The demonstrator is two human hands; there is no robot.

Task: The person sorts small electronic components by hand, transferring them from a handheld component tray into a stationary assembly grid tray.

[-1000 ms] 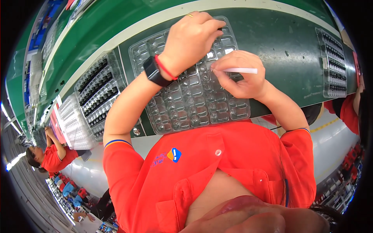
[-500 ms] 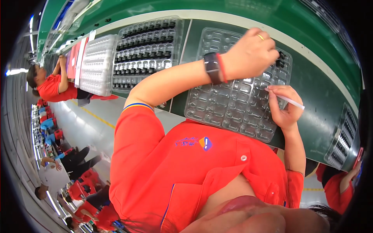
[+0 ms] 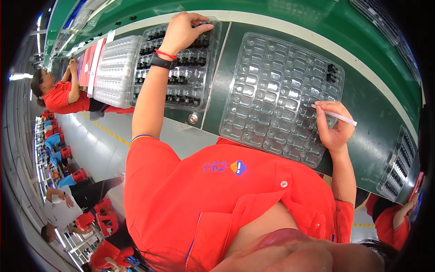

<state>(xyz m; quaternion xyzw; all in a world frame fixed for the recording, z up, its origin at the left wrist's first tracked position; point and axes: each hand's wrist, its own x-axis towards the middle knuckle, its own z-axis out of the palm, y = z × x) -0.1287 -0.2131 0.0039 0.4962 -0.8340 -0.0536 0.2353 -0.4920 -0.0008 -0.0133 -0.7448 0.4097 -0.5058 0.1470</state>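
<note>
My left hand (image 3: 185, 32), with a dark wristband on its wrist, is over the far right corner of a clear plastic tray filled with rows of small black parts (image 3: 192, 60). Its thumb and forefinger are apart, close to the black parts there, with no held part visible. My right hand (image 3: 336, 127) is closed around a slim white stick (image 3: 340, 118), whose tip points left over a second clear tray (image 3: 263, 106). That tray's moulded pockets are mostly bare. Two black parts (image 3: 332, 72) sit in its far right corner.
Pale clear trays (image 3: 117, 68) are stacked at the left. Another tray of black parts (image 3: 398, 165) lies at the far right of the green table (image 3: 362, 136). A person in red (image 3: 68, 97) works beyond the stack, and a raised green ledge (image 3: 253, 11) runs along the back.
My left hand has swung left from the mostly bare tray to the filled one. Its departure uncovers the two black parts and pockets. My right hand stays almost in place with the white stick.
</note>
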